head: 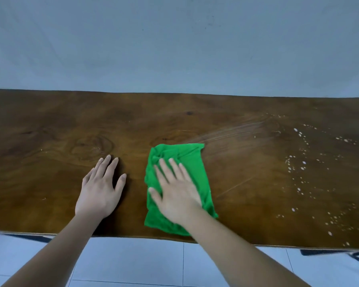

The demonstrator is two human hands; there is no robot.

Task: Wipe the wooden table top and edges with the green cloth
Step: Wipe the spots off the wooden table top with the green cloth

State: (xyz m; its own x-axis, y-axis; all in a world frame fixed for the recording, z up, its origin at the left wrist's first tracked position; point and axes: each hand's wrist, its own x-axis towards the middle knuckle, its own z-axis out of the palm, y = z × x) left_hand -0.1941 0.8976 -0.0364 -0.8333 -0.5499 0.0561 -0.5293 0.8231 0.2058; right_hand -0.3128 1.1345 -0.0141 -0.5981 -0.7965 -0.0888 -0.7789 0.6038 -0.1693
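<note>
The right hand (177, 193) presses flat, fingers straight, on the green cloth (192, 162), which lies crumpled near the desk's (50, 131) front edge, mid-width. The left hand (101, 188) rests open on bare wood, likely bracing. White droplets (303, 162) speckle the glossy, knotted top toward its right end.

Dark brown wooden worktop (50, 141): swirling grain, knots, dull sheen, fine scratches. Right part hazy with pale smear streaks (232, 133) and white droplets (303, 162). Bright green cloth (195, 162): soft, matt, creased. Pale floor tiles (133, 259): smooth, slightly glossy.
</note>
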